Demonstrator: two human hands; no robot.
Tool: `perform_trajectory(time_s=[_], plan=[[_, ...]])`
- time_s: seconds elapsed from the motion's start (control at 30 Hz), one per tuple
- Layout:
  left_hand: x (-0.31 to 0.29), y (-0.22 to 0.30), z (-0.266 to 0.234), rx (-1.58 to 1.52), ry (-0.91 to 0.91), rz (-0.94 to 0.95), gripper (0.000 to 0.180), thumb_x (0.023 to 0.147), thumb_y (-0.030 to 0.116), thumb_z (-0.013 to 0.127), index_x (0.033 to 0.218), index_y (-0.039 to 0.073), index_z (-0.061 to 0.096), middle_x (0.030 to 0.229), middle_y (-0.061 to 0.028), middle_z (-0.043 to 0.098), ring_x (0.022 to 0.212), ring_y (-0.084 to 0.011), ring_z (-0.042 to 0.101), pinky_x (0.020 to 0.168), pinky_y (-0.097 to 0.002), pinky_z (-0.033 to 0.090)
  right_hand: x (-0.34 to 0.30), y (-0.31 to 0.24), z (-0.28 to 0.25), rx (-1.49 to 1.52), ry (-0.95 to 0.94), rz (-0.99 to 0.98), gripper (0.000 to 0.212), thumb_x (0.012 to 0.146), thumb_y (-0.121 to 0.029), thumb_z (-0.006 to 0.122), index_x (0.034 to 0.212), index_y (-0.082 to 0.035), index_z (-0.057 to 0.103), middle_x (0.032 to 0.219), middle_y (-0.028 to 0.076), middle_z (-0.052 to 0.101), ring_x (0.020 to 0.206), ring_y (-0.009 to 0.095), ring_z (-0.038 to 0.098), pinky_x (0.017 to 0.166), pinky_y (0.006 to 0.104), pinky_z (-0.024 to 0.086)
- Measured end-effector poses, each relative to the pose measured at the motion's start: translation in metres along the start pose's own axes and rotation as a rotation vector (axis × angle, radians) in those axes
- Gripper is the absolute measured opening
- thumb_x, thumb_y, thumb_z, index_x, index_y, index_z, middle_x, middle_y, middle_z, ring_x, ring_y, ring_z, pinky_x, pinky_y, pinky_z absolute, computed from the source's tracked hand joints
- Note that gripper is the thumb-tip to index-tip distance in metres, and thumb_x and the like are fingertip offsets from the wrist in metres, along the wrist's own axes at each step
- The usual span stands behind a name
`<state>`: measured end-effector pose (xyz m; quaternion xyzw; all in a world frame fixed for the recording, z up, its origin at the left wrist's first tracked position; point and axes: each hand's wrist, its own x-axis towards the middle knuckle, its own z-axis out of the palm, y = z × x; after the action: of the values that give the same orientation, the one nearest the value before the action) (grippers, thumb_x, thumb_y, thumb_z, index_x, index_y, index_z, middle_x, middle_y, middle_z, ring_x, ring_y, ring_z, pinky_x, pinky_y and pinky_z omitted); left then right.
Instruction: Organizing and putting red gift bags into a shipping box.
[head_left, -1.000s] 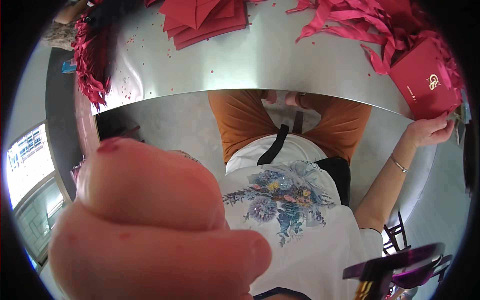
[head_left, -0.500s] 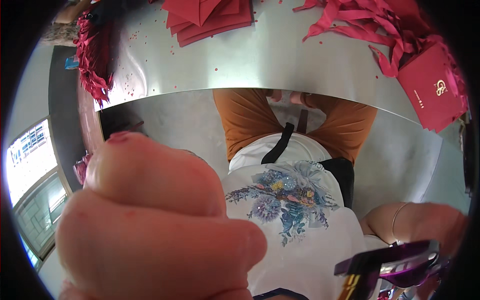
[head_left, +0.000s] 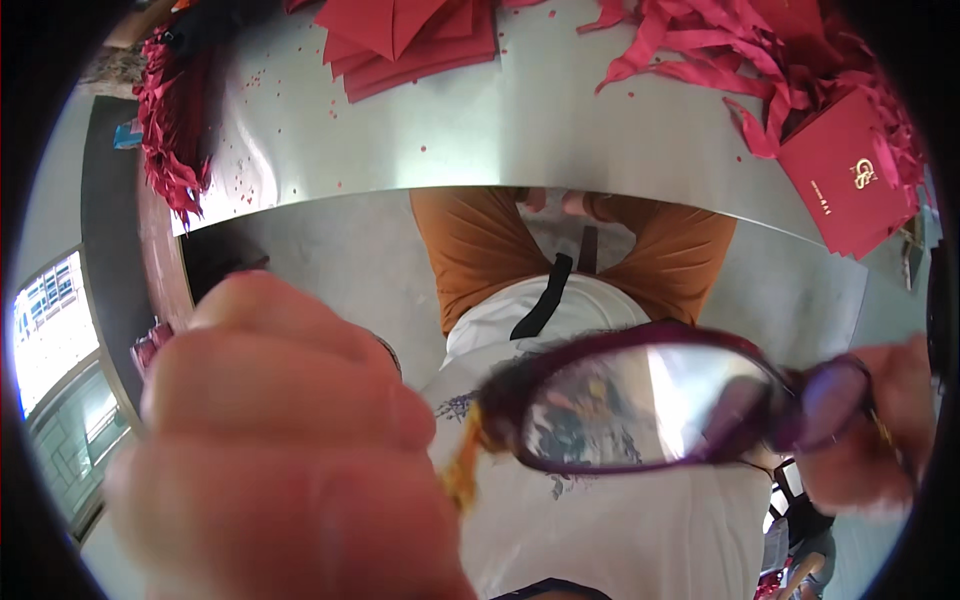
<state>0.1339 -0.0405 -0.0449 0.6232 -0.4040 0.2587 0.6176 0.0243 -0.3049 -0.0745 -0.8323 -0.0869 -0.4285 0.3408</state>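
Note:
A pair of eyeglasses (head_left: 600, 466) with dark purple rims and gold temples hangs in front of my chest. At its right end my right hand (head_left: 870, 440) is closed round the frame. My left hand (head_left: 290, 430) is large and blurred close to the camera, fingers curled in a fist. A gold temple (head_left: 462, 470) runs down beside the left hand's edge; whether that hand touches it cannot be told, and what lies inside the fist is hidden.
Ahead is a shiny metal table (head_left: 380, 150). Red envelopes (head_left: 410, 50) are stacked on it, red ribbons (head_left: 690, 60) lie to the right, and red printed packets (head_left: 845, 180) overhang the right edge. A red frilled bundle (head_left: 165, 130) sits at the left. A window (head_left: 60, 330) is far left.
My right hand has brought the eyeglasses up and leftward from the lower right to in front of my chest. My left fist has shifted slightly down and left.

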Motion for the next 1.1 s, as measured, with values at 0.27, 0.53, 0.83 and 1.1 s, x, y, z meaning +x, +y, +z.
perform_trajectory(time_s=[0.27, 0.53, 0.83, 1.1], plan=[[-0.039, -0.051, 0.006, 0.289, -0.050, -0.381, 0.013, 0.076, -0.009, 0.063, 0.087, -0.004, 0.061, 0.078, -0.0097, 0.065, 0.064, -0.0107, 0.059, 0.060, -0.0218, 0.047, -0.009, 0.032, 0.079, 0.252, -0.083, 0.470, 0.019, 0.091, -0.009, 0.055, 0.103, 0.005, 0.059, 0.090, 0.011, 0.064, 0.071, 0.013, 0.060, 0.067, 0.0240, 0.048], [0.004, -0.128, -0.022, -0.060, 0.252, -0.858, 0.015, 0.087, 0.005, 0.060, 0.096, -0.007, 0.059, 0.077, -0.0083, 0.063, 0.062, -0.0122, 0.059, 0.056, -0.0215, 0.045, 0.009, 0.051, 0.113, 0.398, -0.068, 0.483, 0.034, 0.093, -0.017, 0.055, 0.120, 0.002, 0.053, 0.107, 0.011, 0.063, 0.092, 0.014, 0.057, 0.082, 0.0262, 0.046], [0.018, -0.240, -0.042, -0.480, 0.398, -1.277, 0.006, 0.086, 0.003, 0.058, 0.086, -0.003, 0.057, 0.078, -0.0114, 0.062, 0.067, -0.0176, 0.062, 0.055, -0.0227, 0.052, -0.030, 0.039, 0.116, 0.294, -0.200, 0.657, 0.030, 0.091, -0.016, 0.058, 0.115, 0.001, 0.056, 0.102, 0.007, 0.064, 0.084, 0.012, 0.056, 0.077, 0.0261, 0.046], [-0.001, -0.215, -0.043, -0.344, 0.345, -1.138, 0.029, 0.087, 0.012, 0.061, 0.108, -0.007, 0.052, 0.088, -0.0121, 0.061, 0.065, -0.0167, 0.062, 0.055, -0.0237, 0.051, -0.038, 0.028, 0.094, 0.312, -0.072, 0.632, 0.027, 0.092, -0.012, 0.055, 0.115, 0.003, 0.055, 0.107, 0.010, 0.063, 0.088, 0.013, 0.057, 0.080, 0.0257, 0.047]])
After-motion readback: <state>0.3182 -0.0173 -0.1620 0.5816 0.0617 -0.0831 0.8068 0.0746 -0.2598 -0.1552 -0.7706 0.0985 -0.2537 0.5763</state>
